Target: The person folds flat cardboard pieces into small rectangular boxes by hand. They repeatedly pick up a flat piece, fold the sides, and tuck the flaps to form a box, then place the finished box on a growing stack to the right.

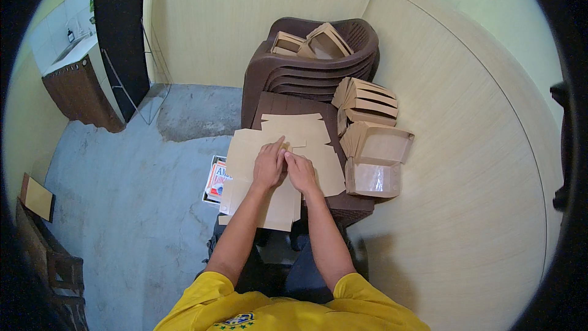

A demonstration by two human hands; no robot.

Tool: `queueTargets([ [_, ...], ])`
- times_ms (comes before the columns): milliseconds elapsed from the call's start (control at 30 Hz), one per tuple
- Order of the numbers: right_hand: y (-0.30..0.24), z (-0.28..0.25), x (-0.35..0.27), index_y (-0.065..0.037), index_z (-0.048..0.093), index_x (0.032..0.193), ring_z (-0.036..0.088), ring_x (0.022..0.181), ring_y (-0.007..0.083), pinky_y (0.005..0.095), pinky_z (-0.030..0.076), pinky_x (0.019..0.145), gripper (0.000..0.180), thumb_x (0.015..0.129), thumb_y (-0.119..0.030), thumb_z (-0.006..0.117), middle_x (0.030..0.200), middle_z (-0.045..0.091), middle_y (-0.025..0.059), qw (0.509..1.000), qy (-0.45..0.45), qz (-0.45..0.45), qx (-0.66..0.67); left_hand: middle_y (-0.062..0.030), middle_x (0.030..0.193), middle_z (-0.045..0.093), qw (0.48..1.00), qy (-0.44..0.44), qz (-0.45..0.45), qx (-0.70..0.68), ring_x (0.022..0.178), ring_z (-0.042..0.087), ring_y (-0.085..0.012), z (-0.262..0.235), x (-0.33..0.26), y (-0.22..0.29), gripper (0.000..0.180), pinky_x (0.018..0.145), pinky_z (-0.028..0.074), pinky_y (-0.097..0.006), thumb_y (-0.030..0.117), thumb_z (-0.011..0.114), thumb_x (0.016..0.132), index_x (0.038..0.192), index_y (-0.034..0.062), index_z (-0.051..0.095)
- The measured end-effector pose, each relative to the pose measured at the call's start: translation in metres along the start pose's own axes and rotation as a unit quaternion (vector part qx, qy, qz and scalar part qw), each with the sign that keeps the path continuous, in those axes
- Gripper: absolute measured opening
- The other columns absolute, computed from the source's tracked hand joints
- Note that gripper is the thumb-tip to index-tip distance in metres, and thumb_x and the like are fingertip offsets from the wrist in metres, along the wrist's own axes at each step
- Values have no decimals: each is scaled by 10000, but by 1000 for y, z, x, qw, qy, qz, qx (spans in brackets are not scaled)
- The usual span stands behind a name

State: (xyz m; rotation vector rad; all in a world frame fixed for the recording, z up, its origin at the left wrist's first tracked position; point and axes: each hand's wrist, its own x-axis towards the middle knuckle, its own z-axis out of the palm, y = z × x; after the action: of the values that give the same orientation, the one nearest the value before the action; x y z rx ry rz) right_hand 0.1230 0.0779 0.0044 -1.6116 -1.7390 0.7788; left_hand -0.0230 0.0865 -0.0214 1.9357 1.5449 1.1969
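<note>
A stack of flat, unfolded brown cardboard box blanks (pixel 254 199) lies on a dark brown plastic stool in front of me. My left hand (pixel 269 165) presses on the top blank with its fingers stretched forward. My right hand (pixel 301 171) rests beside it, touching it, fingers curled on the same blank. Whether either hand pinches a flap is hidden by the fingers.
Folded open cardboard boxes (pixel 375 159) stand at the right of the stool, with more stacked behind (pixel 367 101). A pile of brown plastic chairs (pixel 312 64) holds further boxes (pixel 315 43). A red and white printed package (pixel 215 182) lies on the concrete floor at left. A sink cabinet (pixel 76 83) stands far left.
</note>
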Motion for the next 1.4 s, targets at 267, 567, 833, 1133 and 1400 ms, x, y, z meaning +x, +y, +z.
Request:
queueTargets([
  [267,-2,-16,-39,-4,109,1720,644,1354,396,469,489,1145,862,1125,-504,480,1470,680,209,996,24,-32,-77,-227,1536,609,988,-6,62,142,1482,475,-476,17,0,-17,384,1249,412,-490,130,626,1008,1360,24,737],
  [567,-34,-25,-54,58,-105,1695,521,1481,410,529,351,1258,1117,1076,-669,475,1481,693,110,982,-27,-19,-188,-217,1482,653,990,18,66,123,1437,527,-466,20,-1,-21,325,1245,420,-499,99,644,989,1279,-6,746],
  [833,-20,-7,-50,66,-44,1707,283,1645,368,668,41,1322,1146,1054,-774,380,1663,515,168,982,4,-4,-191,-214,1455,677,982,18,94,163,1435,540,-451,18,-2,-19,359,1240,422,-487,121,632,991,1307,-13,738],
  [1133,-16,2,-27,-111,148,1761,28,1702,333,686,-47,1310,1024,1041,-831,250,1845,60,131,966,-75,35,-245,-212,1527,629,975,-41,94,196,1466,511,-453,19,2,-24,453,1244,413,-483,154,627,971,1376,-31,709],
  [1400,-5,-11,4,-103,277,1724,208,1661,331,665,102,1295,882,1085,-706,343,1737,366,158,996,-29,47,-67,-194,1323,713,985,50,94,137,1290,601,-434,11,3,-4,327,1140,467,-507,194,639,1003,1257,18,748],
])
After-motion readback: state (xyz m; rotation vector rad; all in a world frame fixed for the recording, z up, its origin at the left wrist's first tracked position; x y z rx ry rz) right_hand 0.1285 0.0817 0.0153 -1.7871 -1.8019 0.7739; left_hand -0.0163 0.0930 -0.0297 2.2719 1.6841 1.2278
